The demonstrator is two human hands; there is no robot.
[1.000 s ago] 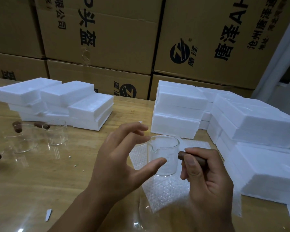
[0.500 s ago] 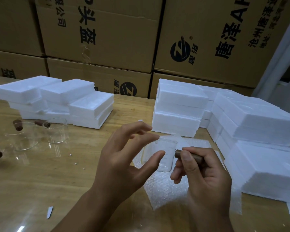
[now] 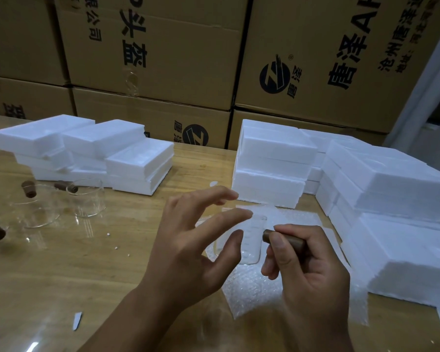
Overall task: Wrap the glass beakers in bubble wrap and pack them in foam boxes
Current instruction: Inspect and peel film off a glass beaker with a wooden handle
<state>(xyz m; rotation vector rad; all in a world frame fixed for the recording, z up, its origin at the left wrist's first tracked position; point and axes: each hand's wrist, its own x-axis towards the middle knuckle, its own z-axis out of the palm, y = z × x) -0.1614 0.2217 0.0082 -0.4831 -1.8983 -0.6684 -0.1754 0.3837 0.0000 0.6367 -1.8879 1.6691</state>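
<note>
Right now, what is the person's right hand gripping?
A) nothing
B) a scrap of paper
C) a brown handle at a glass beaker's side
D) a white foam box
C: the right hand curls its fingers round the brown handle at the side of the glass beaker, above the bubble wrap.

We are holding our left hand [image 3: 196,245] out with its fingers spread and lightly bent, gripping nothing, thumb pointing right. Our right hand [image 3: 313,273] is curling its fingers round a brown handle [image 3: 283,239], thumb lying on top — both forearms are reaching in from below.
</note>
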